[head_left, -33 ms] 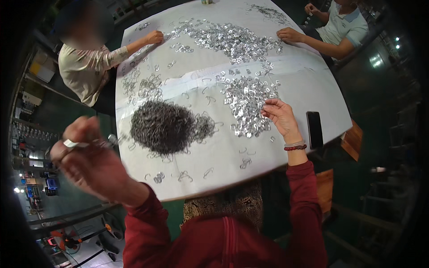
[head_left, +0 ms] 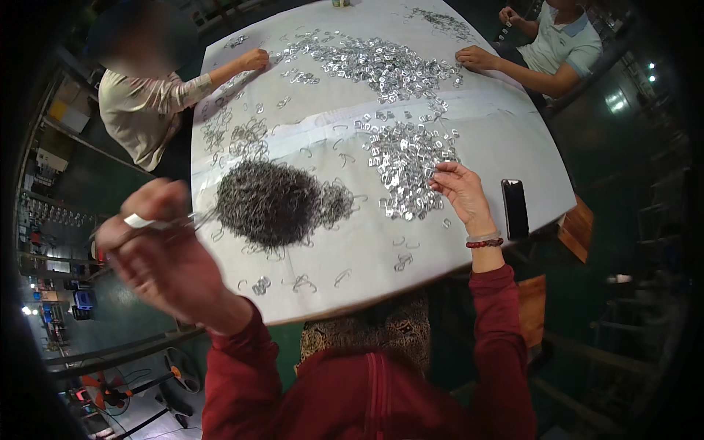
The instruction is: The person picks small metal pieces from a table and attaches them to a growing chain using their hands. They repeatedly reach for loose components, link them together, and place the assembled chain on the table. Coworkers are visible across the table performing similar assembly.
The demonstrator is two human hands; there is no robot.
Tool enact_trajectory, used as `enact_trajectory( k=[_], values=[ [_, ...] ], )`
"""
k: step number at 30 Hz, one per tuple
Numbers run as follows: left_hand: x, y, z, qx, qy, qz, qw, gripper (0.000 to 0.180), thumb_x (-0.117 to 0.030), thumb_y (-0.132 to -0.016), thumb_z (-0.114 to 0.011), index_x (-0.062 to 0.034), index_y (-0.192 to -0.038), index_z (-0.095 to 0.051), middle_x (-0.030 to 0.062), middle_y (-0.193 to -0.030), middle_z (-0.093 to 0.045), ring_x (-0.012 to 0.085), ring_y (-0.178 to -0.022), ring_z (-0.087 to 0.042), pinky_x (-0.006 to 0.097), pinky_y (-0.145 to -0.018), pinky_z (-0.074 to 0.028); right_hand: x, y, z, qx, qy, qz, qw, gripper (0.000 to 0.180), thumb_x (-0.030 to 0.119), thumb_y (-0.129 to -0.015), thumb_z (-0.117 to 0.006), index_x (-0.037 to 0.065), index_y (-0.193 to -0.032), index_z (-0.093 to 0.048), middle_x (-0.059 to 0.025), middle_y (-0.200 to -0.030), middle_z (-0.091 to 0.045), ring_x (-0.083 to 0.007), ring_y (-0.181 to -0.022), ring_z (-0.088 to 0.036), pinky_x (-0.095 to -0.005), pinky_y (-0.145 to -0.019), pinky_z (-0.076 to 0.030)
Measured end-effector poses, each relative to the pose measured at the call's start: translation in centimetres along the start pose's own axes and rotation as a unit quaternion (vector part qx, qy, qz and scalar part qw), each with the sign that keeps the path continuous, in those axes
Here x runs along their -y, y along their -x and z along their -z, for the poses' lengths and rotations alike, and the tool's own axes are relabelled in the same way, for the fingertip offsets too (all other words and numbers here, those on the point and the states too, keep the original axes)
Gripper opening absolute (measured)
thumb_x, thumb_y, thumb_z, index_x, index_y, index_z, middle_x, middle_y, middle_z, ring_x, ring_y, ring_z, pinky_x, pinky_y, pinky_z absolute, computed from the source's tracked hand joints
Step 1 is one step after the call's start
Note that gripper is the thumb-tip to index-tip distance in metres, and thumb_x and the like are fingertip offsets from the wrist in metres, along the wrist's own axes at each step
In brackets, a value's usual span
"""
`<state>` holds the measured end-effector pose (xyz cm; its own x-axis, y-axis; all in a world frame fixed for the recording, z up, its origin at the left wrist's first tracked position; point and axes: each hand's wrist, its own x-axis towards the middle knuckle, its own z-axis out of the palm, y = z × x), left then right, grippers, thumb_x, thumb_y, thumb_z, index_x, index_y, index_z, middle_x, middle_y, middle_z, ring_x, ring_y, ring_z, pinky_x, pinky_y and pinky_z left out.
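My left hand (head_left: 165,257), blurred, is raised over the table's left edge beside a dark heap of thin curved wire pieces (head_left: 268,202). Its fingers are curled around something thin and shiny, which the blur keeps me from naming. My right hand (head_left: 462,194) has thumb and fingertips pinched together at the right side of a pile of small flat silver metal buckles (head_left: 403,169). A small silver buckle (head_left: 430,173) appears between those fingertips.
A black phone (head_left: 515,209) lies right of my right hand on the white-covered table (head_left: 484,139). A larger buckle pile (head_left: 381,62) spreads farther back. Two people sit at the far left and far right, their hands at the table. Loose wire pieces (head_left: 302,284) lie near the front edge.
My left hand has moved a little right and up, closer to the dark wire heap. My right hand stays in nearly the same place.
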<state>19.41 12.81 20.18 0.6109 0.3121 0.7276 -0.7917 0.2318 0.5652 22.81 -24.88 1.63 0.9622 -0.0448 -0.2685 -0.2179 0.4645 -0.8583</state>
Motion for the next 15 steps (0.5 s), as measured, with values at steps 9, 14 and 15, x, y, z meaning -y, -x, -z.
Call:
enact_trajectory(
  k=[9, 14, 15],
  values=[
    [-3.7, 10.4, -5.0, 0.193, 0.148, 0.178, 0.953, 0.017, 0.01, -0.083, -0.062, -0.0005, -0.095, -0.055, 0.0172, -0.095, -0.064, 0.0232, -0.09, -0.062, 0.035, -0.081, -0.051, -0.4, 11.1, -1.1, -0.045, 0.04, 0.122, 0.991, 0.021, -0.006, -0.081, -0.067, -0.004, -0.1, -0.058, -0.0119, -0.088, -0.066, -0.0191, -0.078, -0.066, -0.0289, -0.073, -0.056],
    [-5.1, 16.8, -6.6, 0.313, 0.131, 0.283, 0.897, 0.014, 0.008, -0.085, -0.062, 0.0001, -0.096, -0.057, 0.0172, -0.096, -0.065, 0.0209, -0.092, -0.062, 0.034, -0.083, -0.05, -0.9, 15.5, -0.7, -0.07, 0.028, 0.156, 0.985, 0.021, -0.007, -0.081, -0.067, -0.004, -0.099, -0.058, -0.0122, -0.088, -0.066, -0.0193, -0.08, -0.066, -0.0298, -0.074, -0.056],
    [-4.8, 18.2, -6.6, 0.328, 0.14, 0.285, 0.89, 0.014, 0.006, -0.085, -0.064, 0.0007, -0.097, -0.058, 0.0161, -0.097, -0.065, 0.0213, -0.093, -0.063, 0.033, -0.083, -0.05, -1.0, 16.3, -0.7, -0.073, 0.018, 0.151, 0.986, 0.02, -0.006, -0.082, -0.066, -0.003, -0.1, -0.057, -0.012, -0.089, -0.066, -0.0194, -0.081, -0.066, -0.0298, -0.074, -0.056]
  ],
)
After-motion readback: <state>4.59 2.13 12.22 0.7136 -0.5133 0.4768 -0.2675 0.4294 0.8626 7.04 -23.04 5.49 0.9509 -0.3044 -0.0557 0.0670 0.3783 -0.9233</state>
